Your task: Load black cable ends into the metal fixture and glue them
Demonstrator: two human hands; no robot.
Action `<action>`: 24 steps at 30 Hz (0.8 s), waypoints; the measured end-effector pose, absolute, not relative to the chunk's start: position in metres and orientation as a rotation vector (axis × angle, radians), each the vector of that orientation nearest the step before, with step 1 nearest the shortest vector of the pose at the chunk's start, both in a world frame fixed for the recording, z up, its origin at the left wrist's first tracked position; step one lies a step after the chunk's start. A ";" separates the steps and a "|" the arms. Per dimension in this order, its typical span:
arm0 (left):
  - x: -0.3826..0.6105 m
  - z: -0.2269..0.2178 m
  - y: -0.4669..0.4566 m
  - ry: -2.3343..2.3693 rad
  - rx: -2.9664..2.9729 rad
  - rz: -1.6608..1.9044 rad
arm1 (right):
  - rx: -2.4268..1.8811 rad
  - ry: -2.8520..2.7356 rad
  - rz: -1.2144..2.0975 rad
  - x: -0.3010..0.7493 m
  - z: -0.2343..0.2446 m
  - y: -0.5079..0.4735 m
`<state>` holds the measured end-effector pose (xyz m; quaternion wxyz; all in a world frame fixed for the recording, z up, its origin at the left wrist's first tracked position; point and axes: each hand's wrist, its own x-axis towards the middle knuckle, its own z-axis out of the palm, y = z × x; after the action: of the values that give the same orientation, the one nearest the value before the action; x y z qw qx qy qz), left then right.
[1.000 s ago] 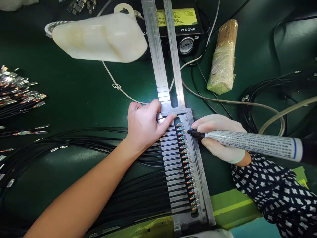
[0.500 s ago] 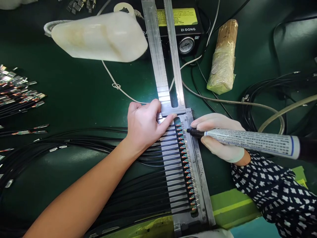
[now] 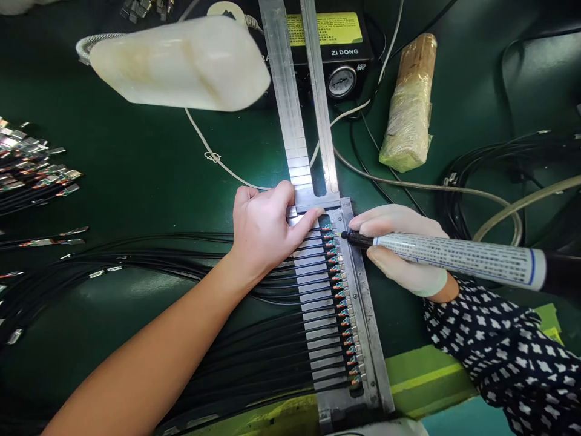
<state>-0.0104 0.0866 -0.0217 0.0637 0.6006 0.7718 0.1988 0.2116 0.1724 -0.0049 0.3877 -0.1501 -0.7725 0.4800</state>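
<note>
A long slotted metal jig (image 3: 318,315) holds a row of black cables (image 3: 313,298), whose stripped ends and metal connectors (image 3: 340,293) line up along its right side. My bare left hand (image 3: 265,227) grips the jig near its middle, fingers curled at the left edge and thumb resting across the top. In my gloved right hand (image 3: 403,248) is a marker-like pen (image 3: 454,257) with a printed white barrel and black front end. Its small yellowish tip is at the upper connectors; whether it touches them I cannot tell.
A white lamp shade (image 3: 181,63) hangs at upper left. Behind the jig stands a black box with a gauge (image 3: 342,82). A film-wrapped block (image 3: 408,103) lies right of it. More connector-ended cables (image 3: 36,160) are at left, and coiled cables (image 3: 463,188) at right.
The pen and my right hand have shifted very slightly left and up. My left hand stays on the jig, practically unmoved.
</note>
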 end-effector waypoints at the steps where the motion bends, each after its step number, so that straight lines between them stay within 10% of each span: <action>1: -0.010 -0.022 0.087 2.332 1.814 0.596 | -0.387 -1.970 1.221 0.212 -0.005 0.172; 24: -0.010 -0.021 0.087 2.332 1.819 0.596 | -0.382 -2.007 1.238 0.215 -0.001 0.172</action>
<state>-0.0104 0.0866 -0.0214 0.0624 0.6017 0.7715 0.1971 0.2149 0.1724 -0.0007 0.3674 -0.1489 -0.7813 0.4820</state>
